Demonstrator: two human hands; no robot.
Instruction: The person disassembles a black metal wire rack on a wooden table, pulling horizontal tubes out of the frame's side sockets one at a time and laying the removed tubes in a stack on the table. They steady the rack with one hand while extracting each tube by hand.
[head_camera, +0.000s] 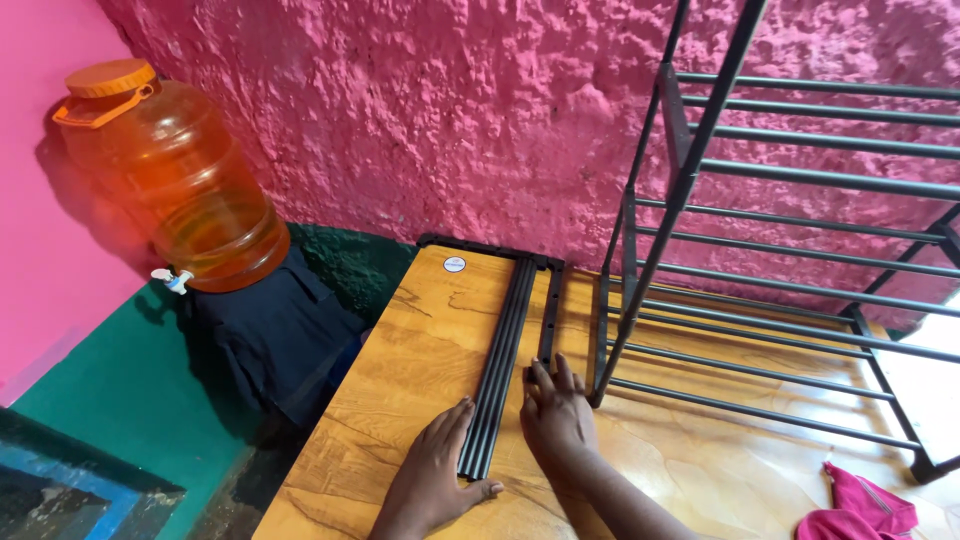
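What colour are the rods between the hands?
Black; the rods show best in the head view, lying on the wooden board.

one view only, from the head, looking steeply down and forward over a wooden table (400, 380) toward a rough pink wall (480, 110). it sits close: the left hand (435, 475) and right hand (556, 415) enter from the bottom edge, forearms cut off. the frame tilts slightly, the corner with an orange water jar (170, 175) far left.
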